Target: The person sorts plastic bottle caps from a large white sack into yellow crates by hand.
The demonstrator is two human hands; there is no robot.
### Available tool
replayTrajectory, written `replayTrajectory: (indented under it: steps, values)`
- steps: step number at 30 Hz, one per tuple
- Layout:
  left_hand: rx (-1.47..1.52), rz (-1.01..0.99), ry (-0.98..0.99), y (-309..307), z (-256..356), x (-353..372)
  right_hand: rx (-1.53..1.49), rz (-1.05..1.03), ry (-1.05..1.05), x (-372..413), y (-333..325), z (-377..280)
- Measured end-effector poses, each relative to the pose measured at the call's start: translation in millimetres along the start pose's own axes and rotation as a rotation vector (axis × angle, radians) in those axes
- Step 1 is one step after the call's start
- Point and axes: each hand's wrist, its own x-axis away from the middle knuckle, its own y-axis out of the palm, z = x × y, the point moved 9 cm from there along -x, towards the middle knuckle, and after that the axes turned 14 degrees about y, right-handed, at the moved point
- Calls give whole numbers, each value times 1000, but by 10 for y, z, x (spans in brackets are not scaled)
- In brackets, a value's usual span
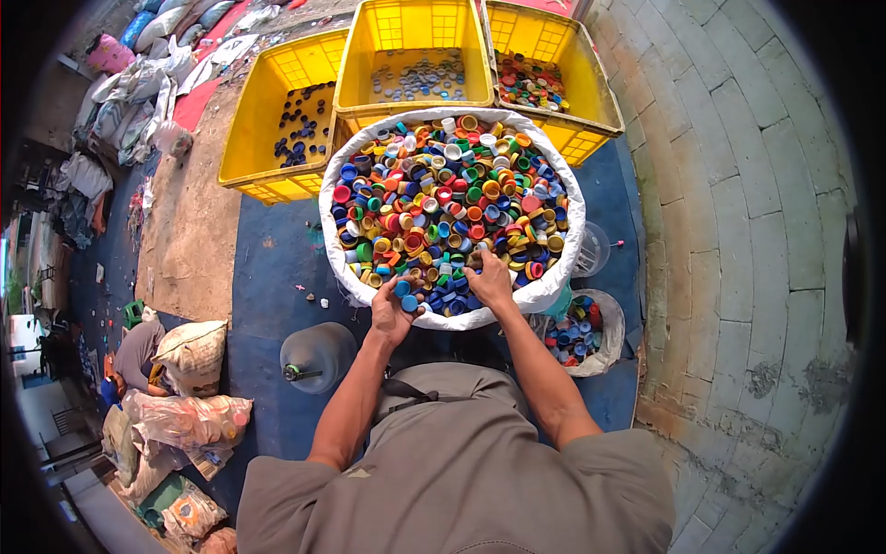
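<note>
A large white sack with a rolled rim stands in front of me, heaped with plastic bottle caps in many colours. At its near left edge, my left hand is turned palm up with curled fingers, holding light blue bottle caps. My right hand reaches over the near rim into the heap, its fingers bent down against the caps. What its fingertips grip, if anything, is hard to make out.
Behind the sack stand three yellow crates: left with dark caps, middle with pale blue-grey caps, right with mixed caps. A clear jug lies left; a smaller cap sack stands right, near a block wall. Filled bags lie left.
</note>
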Motion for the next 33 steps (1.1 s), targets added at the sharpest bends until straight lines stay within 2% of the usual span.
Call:
replayTrajectory:
  steps: [3,9,15,19,23,27,33]
  values:
    - [48,36,24,-170,20,31,218,46,111,-43,55,-111]
    - [116,75,55,-356,152,130,363,51,161,-1,206,-293]
    - [159,88,85,-494,264,169,358,166,101,53,326,-343]
    - [169,67,90,-468,298,163,251,82,276,45,269,-172]
    - [178,37,50,-429,234,74,185,67,204,-4,266,-92]
    - [135,35,13,-369,153,19,237,97,266,33,225,-237]
    - [135,7,-17,-300,118,40,210,91,299,4,332,-119]
